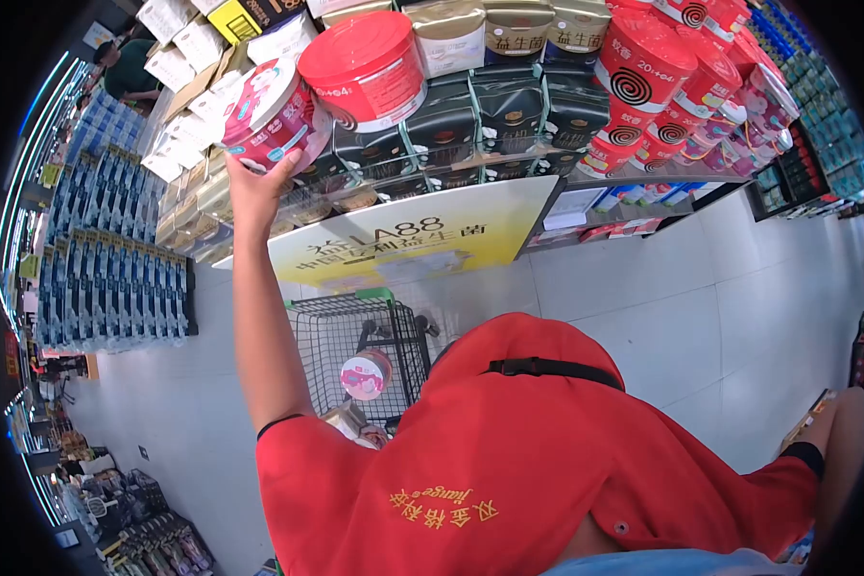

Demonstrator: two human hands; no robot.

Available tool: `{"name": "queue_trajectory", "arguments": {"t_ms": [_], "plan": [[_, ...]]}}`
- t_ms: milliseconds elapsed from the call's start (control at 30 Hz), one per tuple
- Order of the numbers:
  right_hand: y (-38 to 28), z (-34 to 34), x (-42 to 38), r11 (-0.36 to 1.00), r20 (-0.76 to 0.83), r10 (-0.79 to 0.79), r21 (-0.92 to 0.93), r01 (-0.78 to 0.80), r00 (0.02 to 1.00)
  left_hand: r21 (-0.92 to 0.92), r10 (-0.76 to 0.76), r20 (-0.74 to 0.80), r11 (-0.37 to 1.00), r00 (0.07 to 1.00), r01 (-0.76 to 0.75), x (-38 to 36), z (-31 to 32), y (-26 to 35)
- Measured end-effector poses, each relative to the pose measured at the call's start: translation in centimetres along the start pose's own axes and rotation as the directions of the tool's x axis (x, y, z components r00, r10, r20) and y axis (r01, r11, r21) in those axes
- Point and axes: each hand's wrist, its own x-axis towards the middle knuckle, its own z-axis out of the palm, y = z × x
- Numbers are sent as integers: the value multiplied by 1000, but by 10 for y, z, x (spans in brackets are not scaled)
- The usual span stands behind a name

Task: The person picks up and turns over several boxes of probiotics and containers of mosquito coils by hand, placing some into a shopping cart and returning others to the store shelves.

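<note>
My left hand (264, 187) reaches out to the display and is closed on the lower side of a pink round tub (269, 120) with a pale, printed lid. Its thumb presses on the tub's near side; the other fingers are mostly hidden. Right beside this tub sits a large red tub (365, 72) with a red lid, resting on dark green packs (442, 130). At the far right edge, my right arm (843, 432) hangs low, next to a thin tan-edged item (806, 420). The fingers of that hand cannot be made out.
A wire shopping cart (312, 336) with a pink-lidded tub (365, 374) and some packs in it stands below the display's yellow sign board (394, 250). Red mosquito coil tubs (643, 72) are stacked at the right. Stacked blue cartons (115, 288) rise at the left. A person (130, 72) is in the far left background.
</note>
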Motion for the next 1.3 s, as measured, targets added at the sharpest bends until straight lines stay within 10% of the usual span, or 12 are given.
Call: {"name": "queue_trajectory", "arguments": {"t_ms": [300,367,433,567,633,867,1300], "plan": [[-6,-13,-4,1000,-10,13,-5,-13,1000,80,74,-76,994,994,-68,-2,7,-4],[-6,-15,-5,1000,-2,18,-4,-18,1000,459,25,-352,876,936,149,-8,6,-2],[-6,-16,-4,1000,21,26,-12,-26,999,436,72,-506,881,860,183,-18,4,38],[-4,-17,-7,999,65,43,-28,-41,997,-11,443,-334,881,832,-473,-66,3,148],[-3,-16,-7,999,81,45,-32,-42,996,-108,818,84,575,569,-811,-75,-14,170],[-3,-16,-5,998,114,60,-37,-56,992,-251,957,243,223,161,-942,-107,37,249],[-5,-23,-8,998,142,66,-34,-62,988,-244,963,232,190,133,-951,-127,44,253]]}}
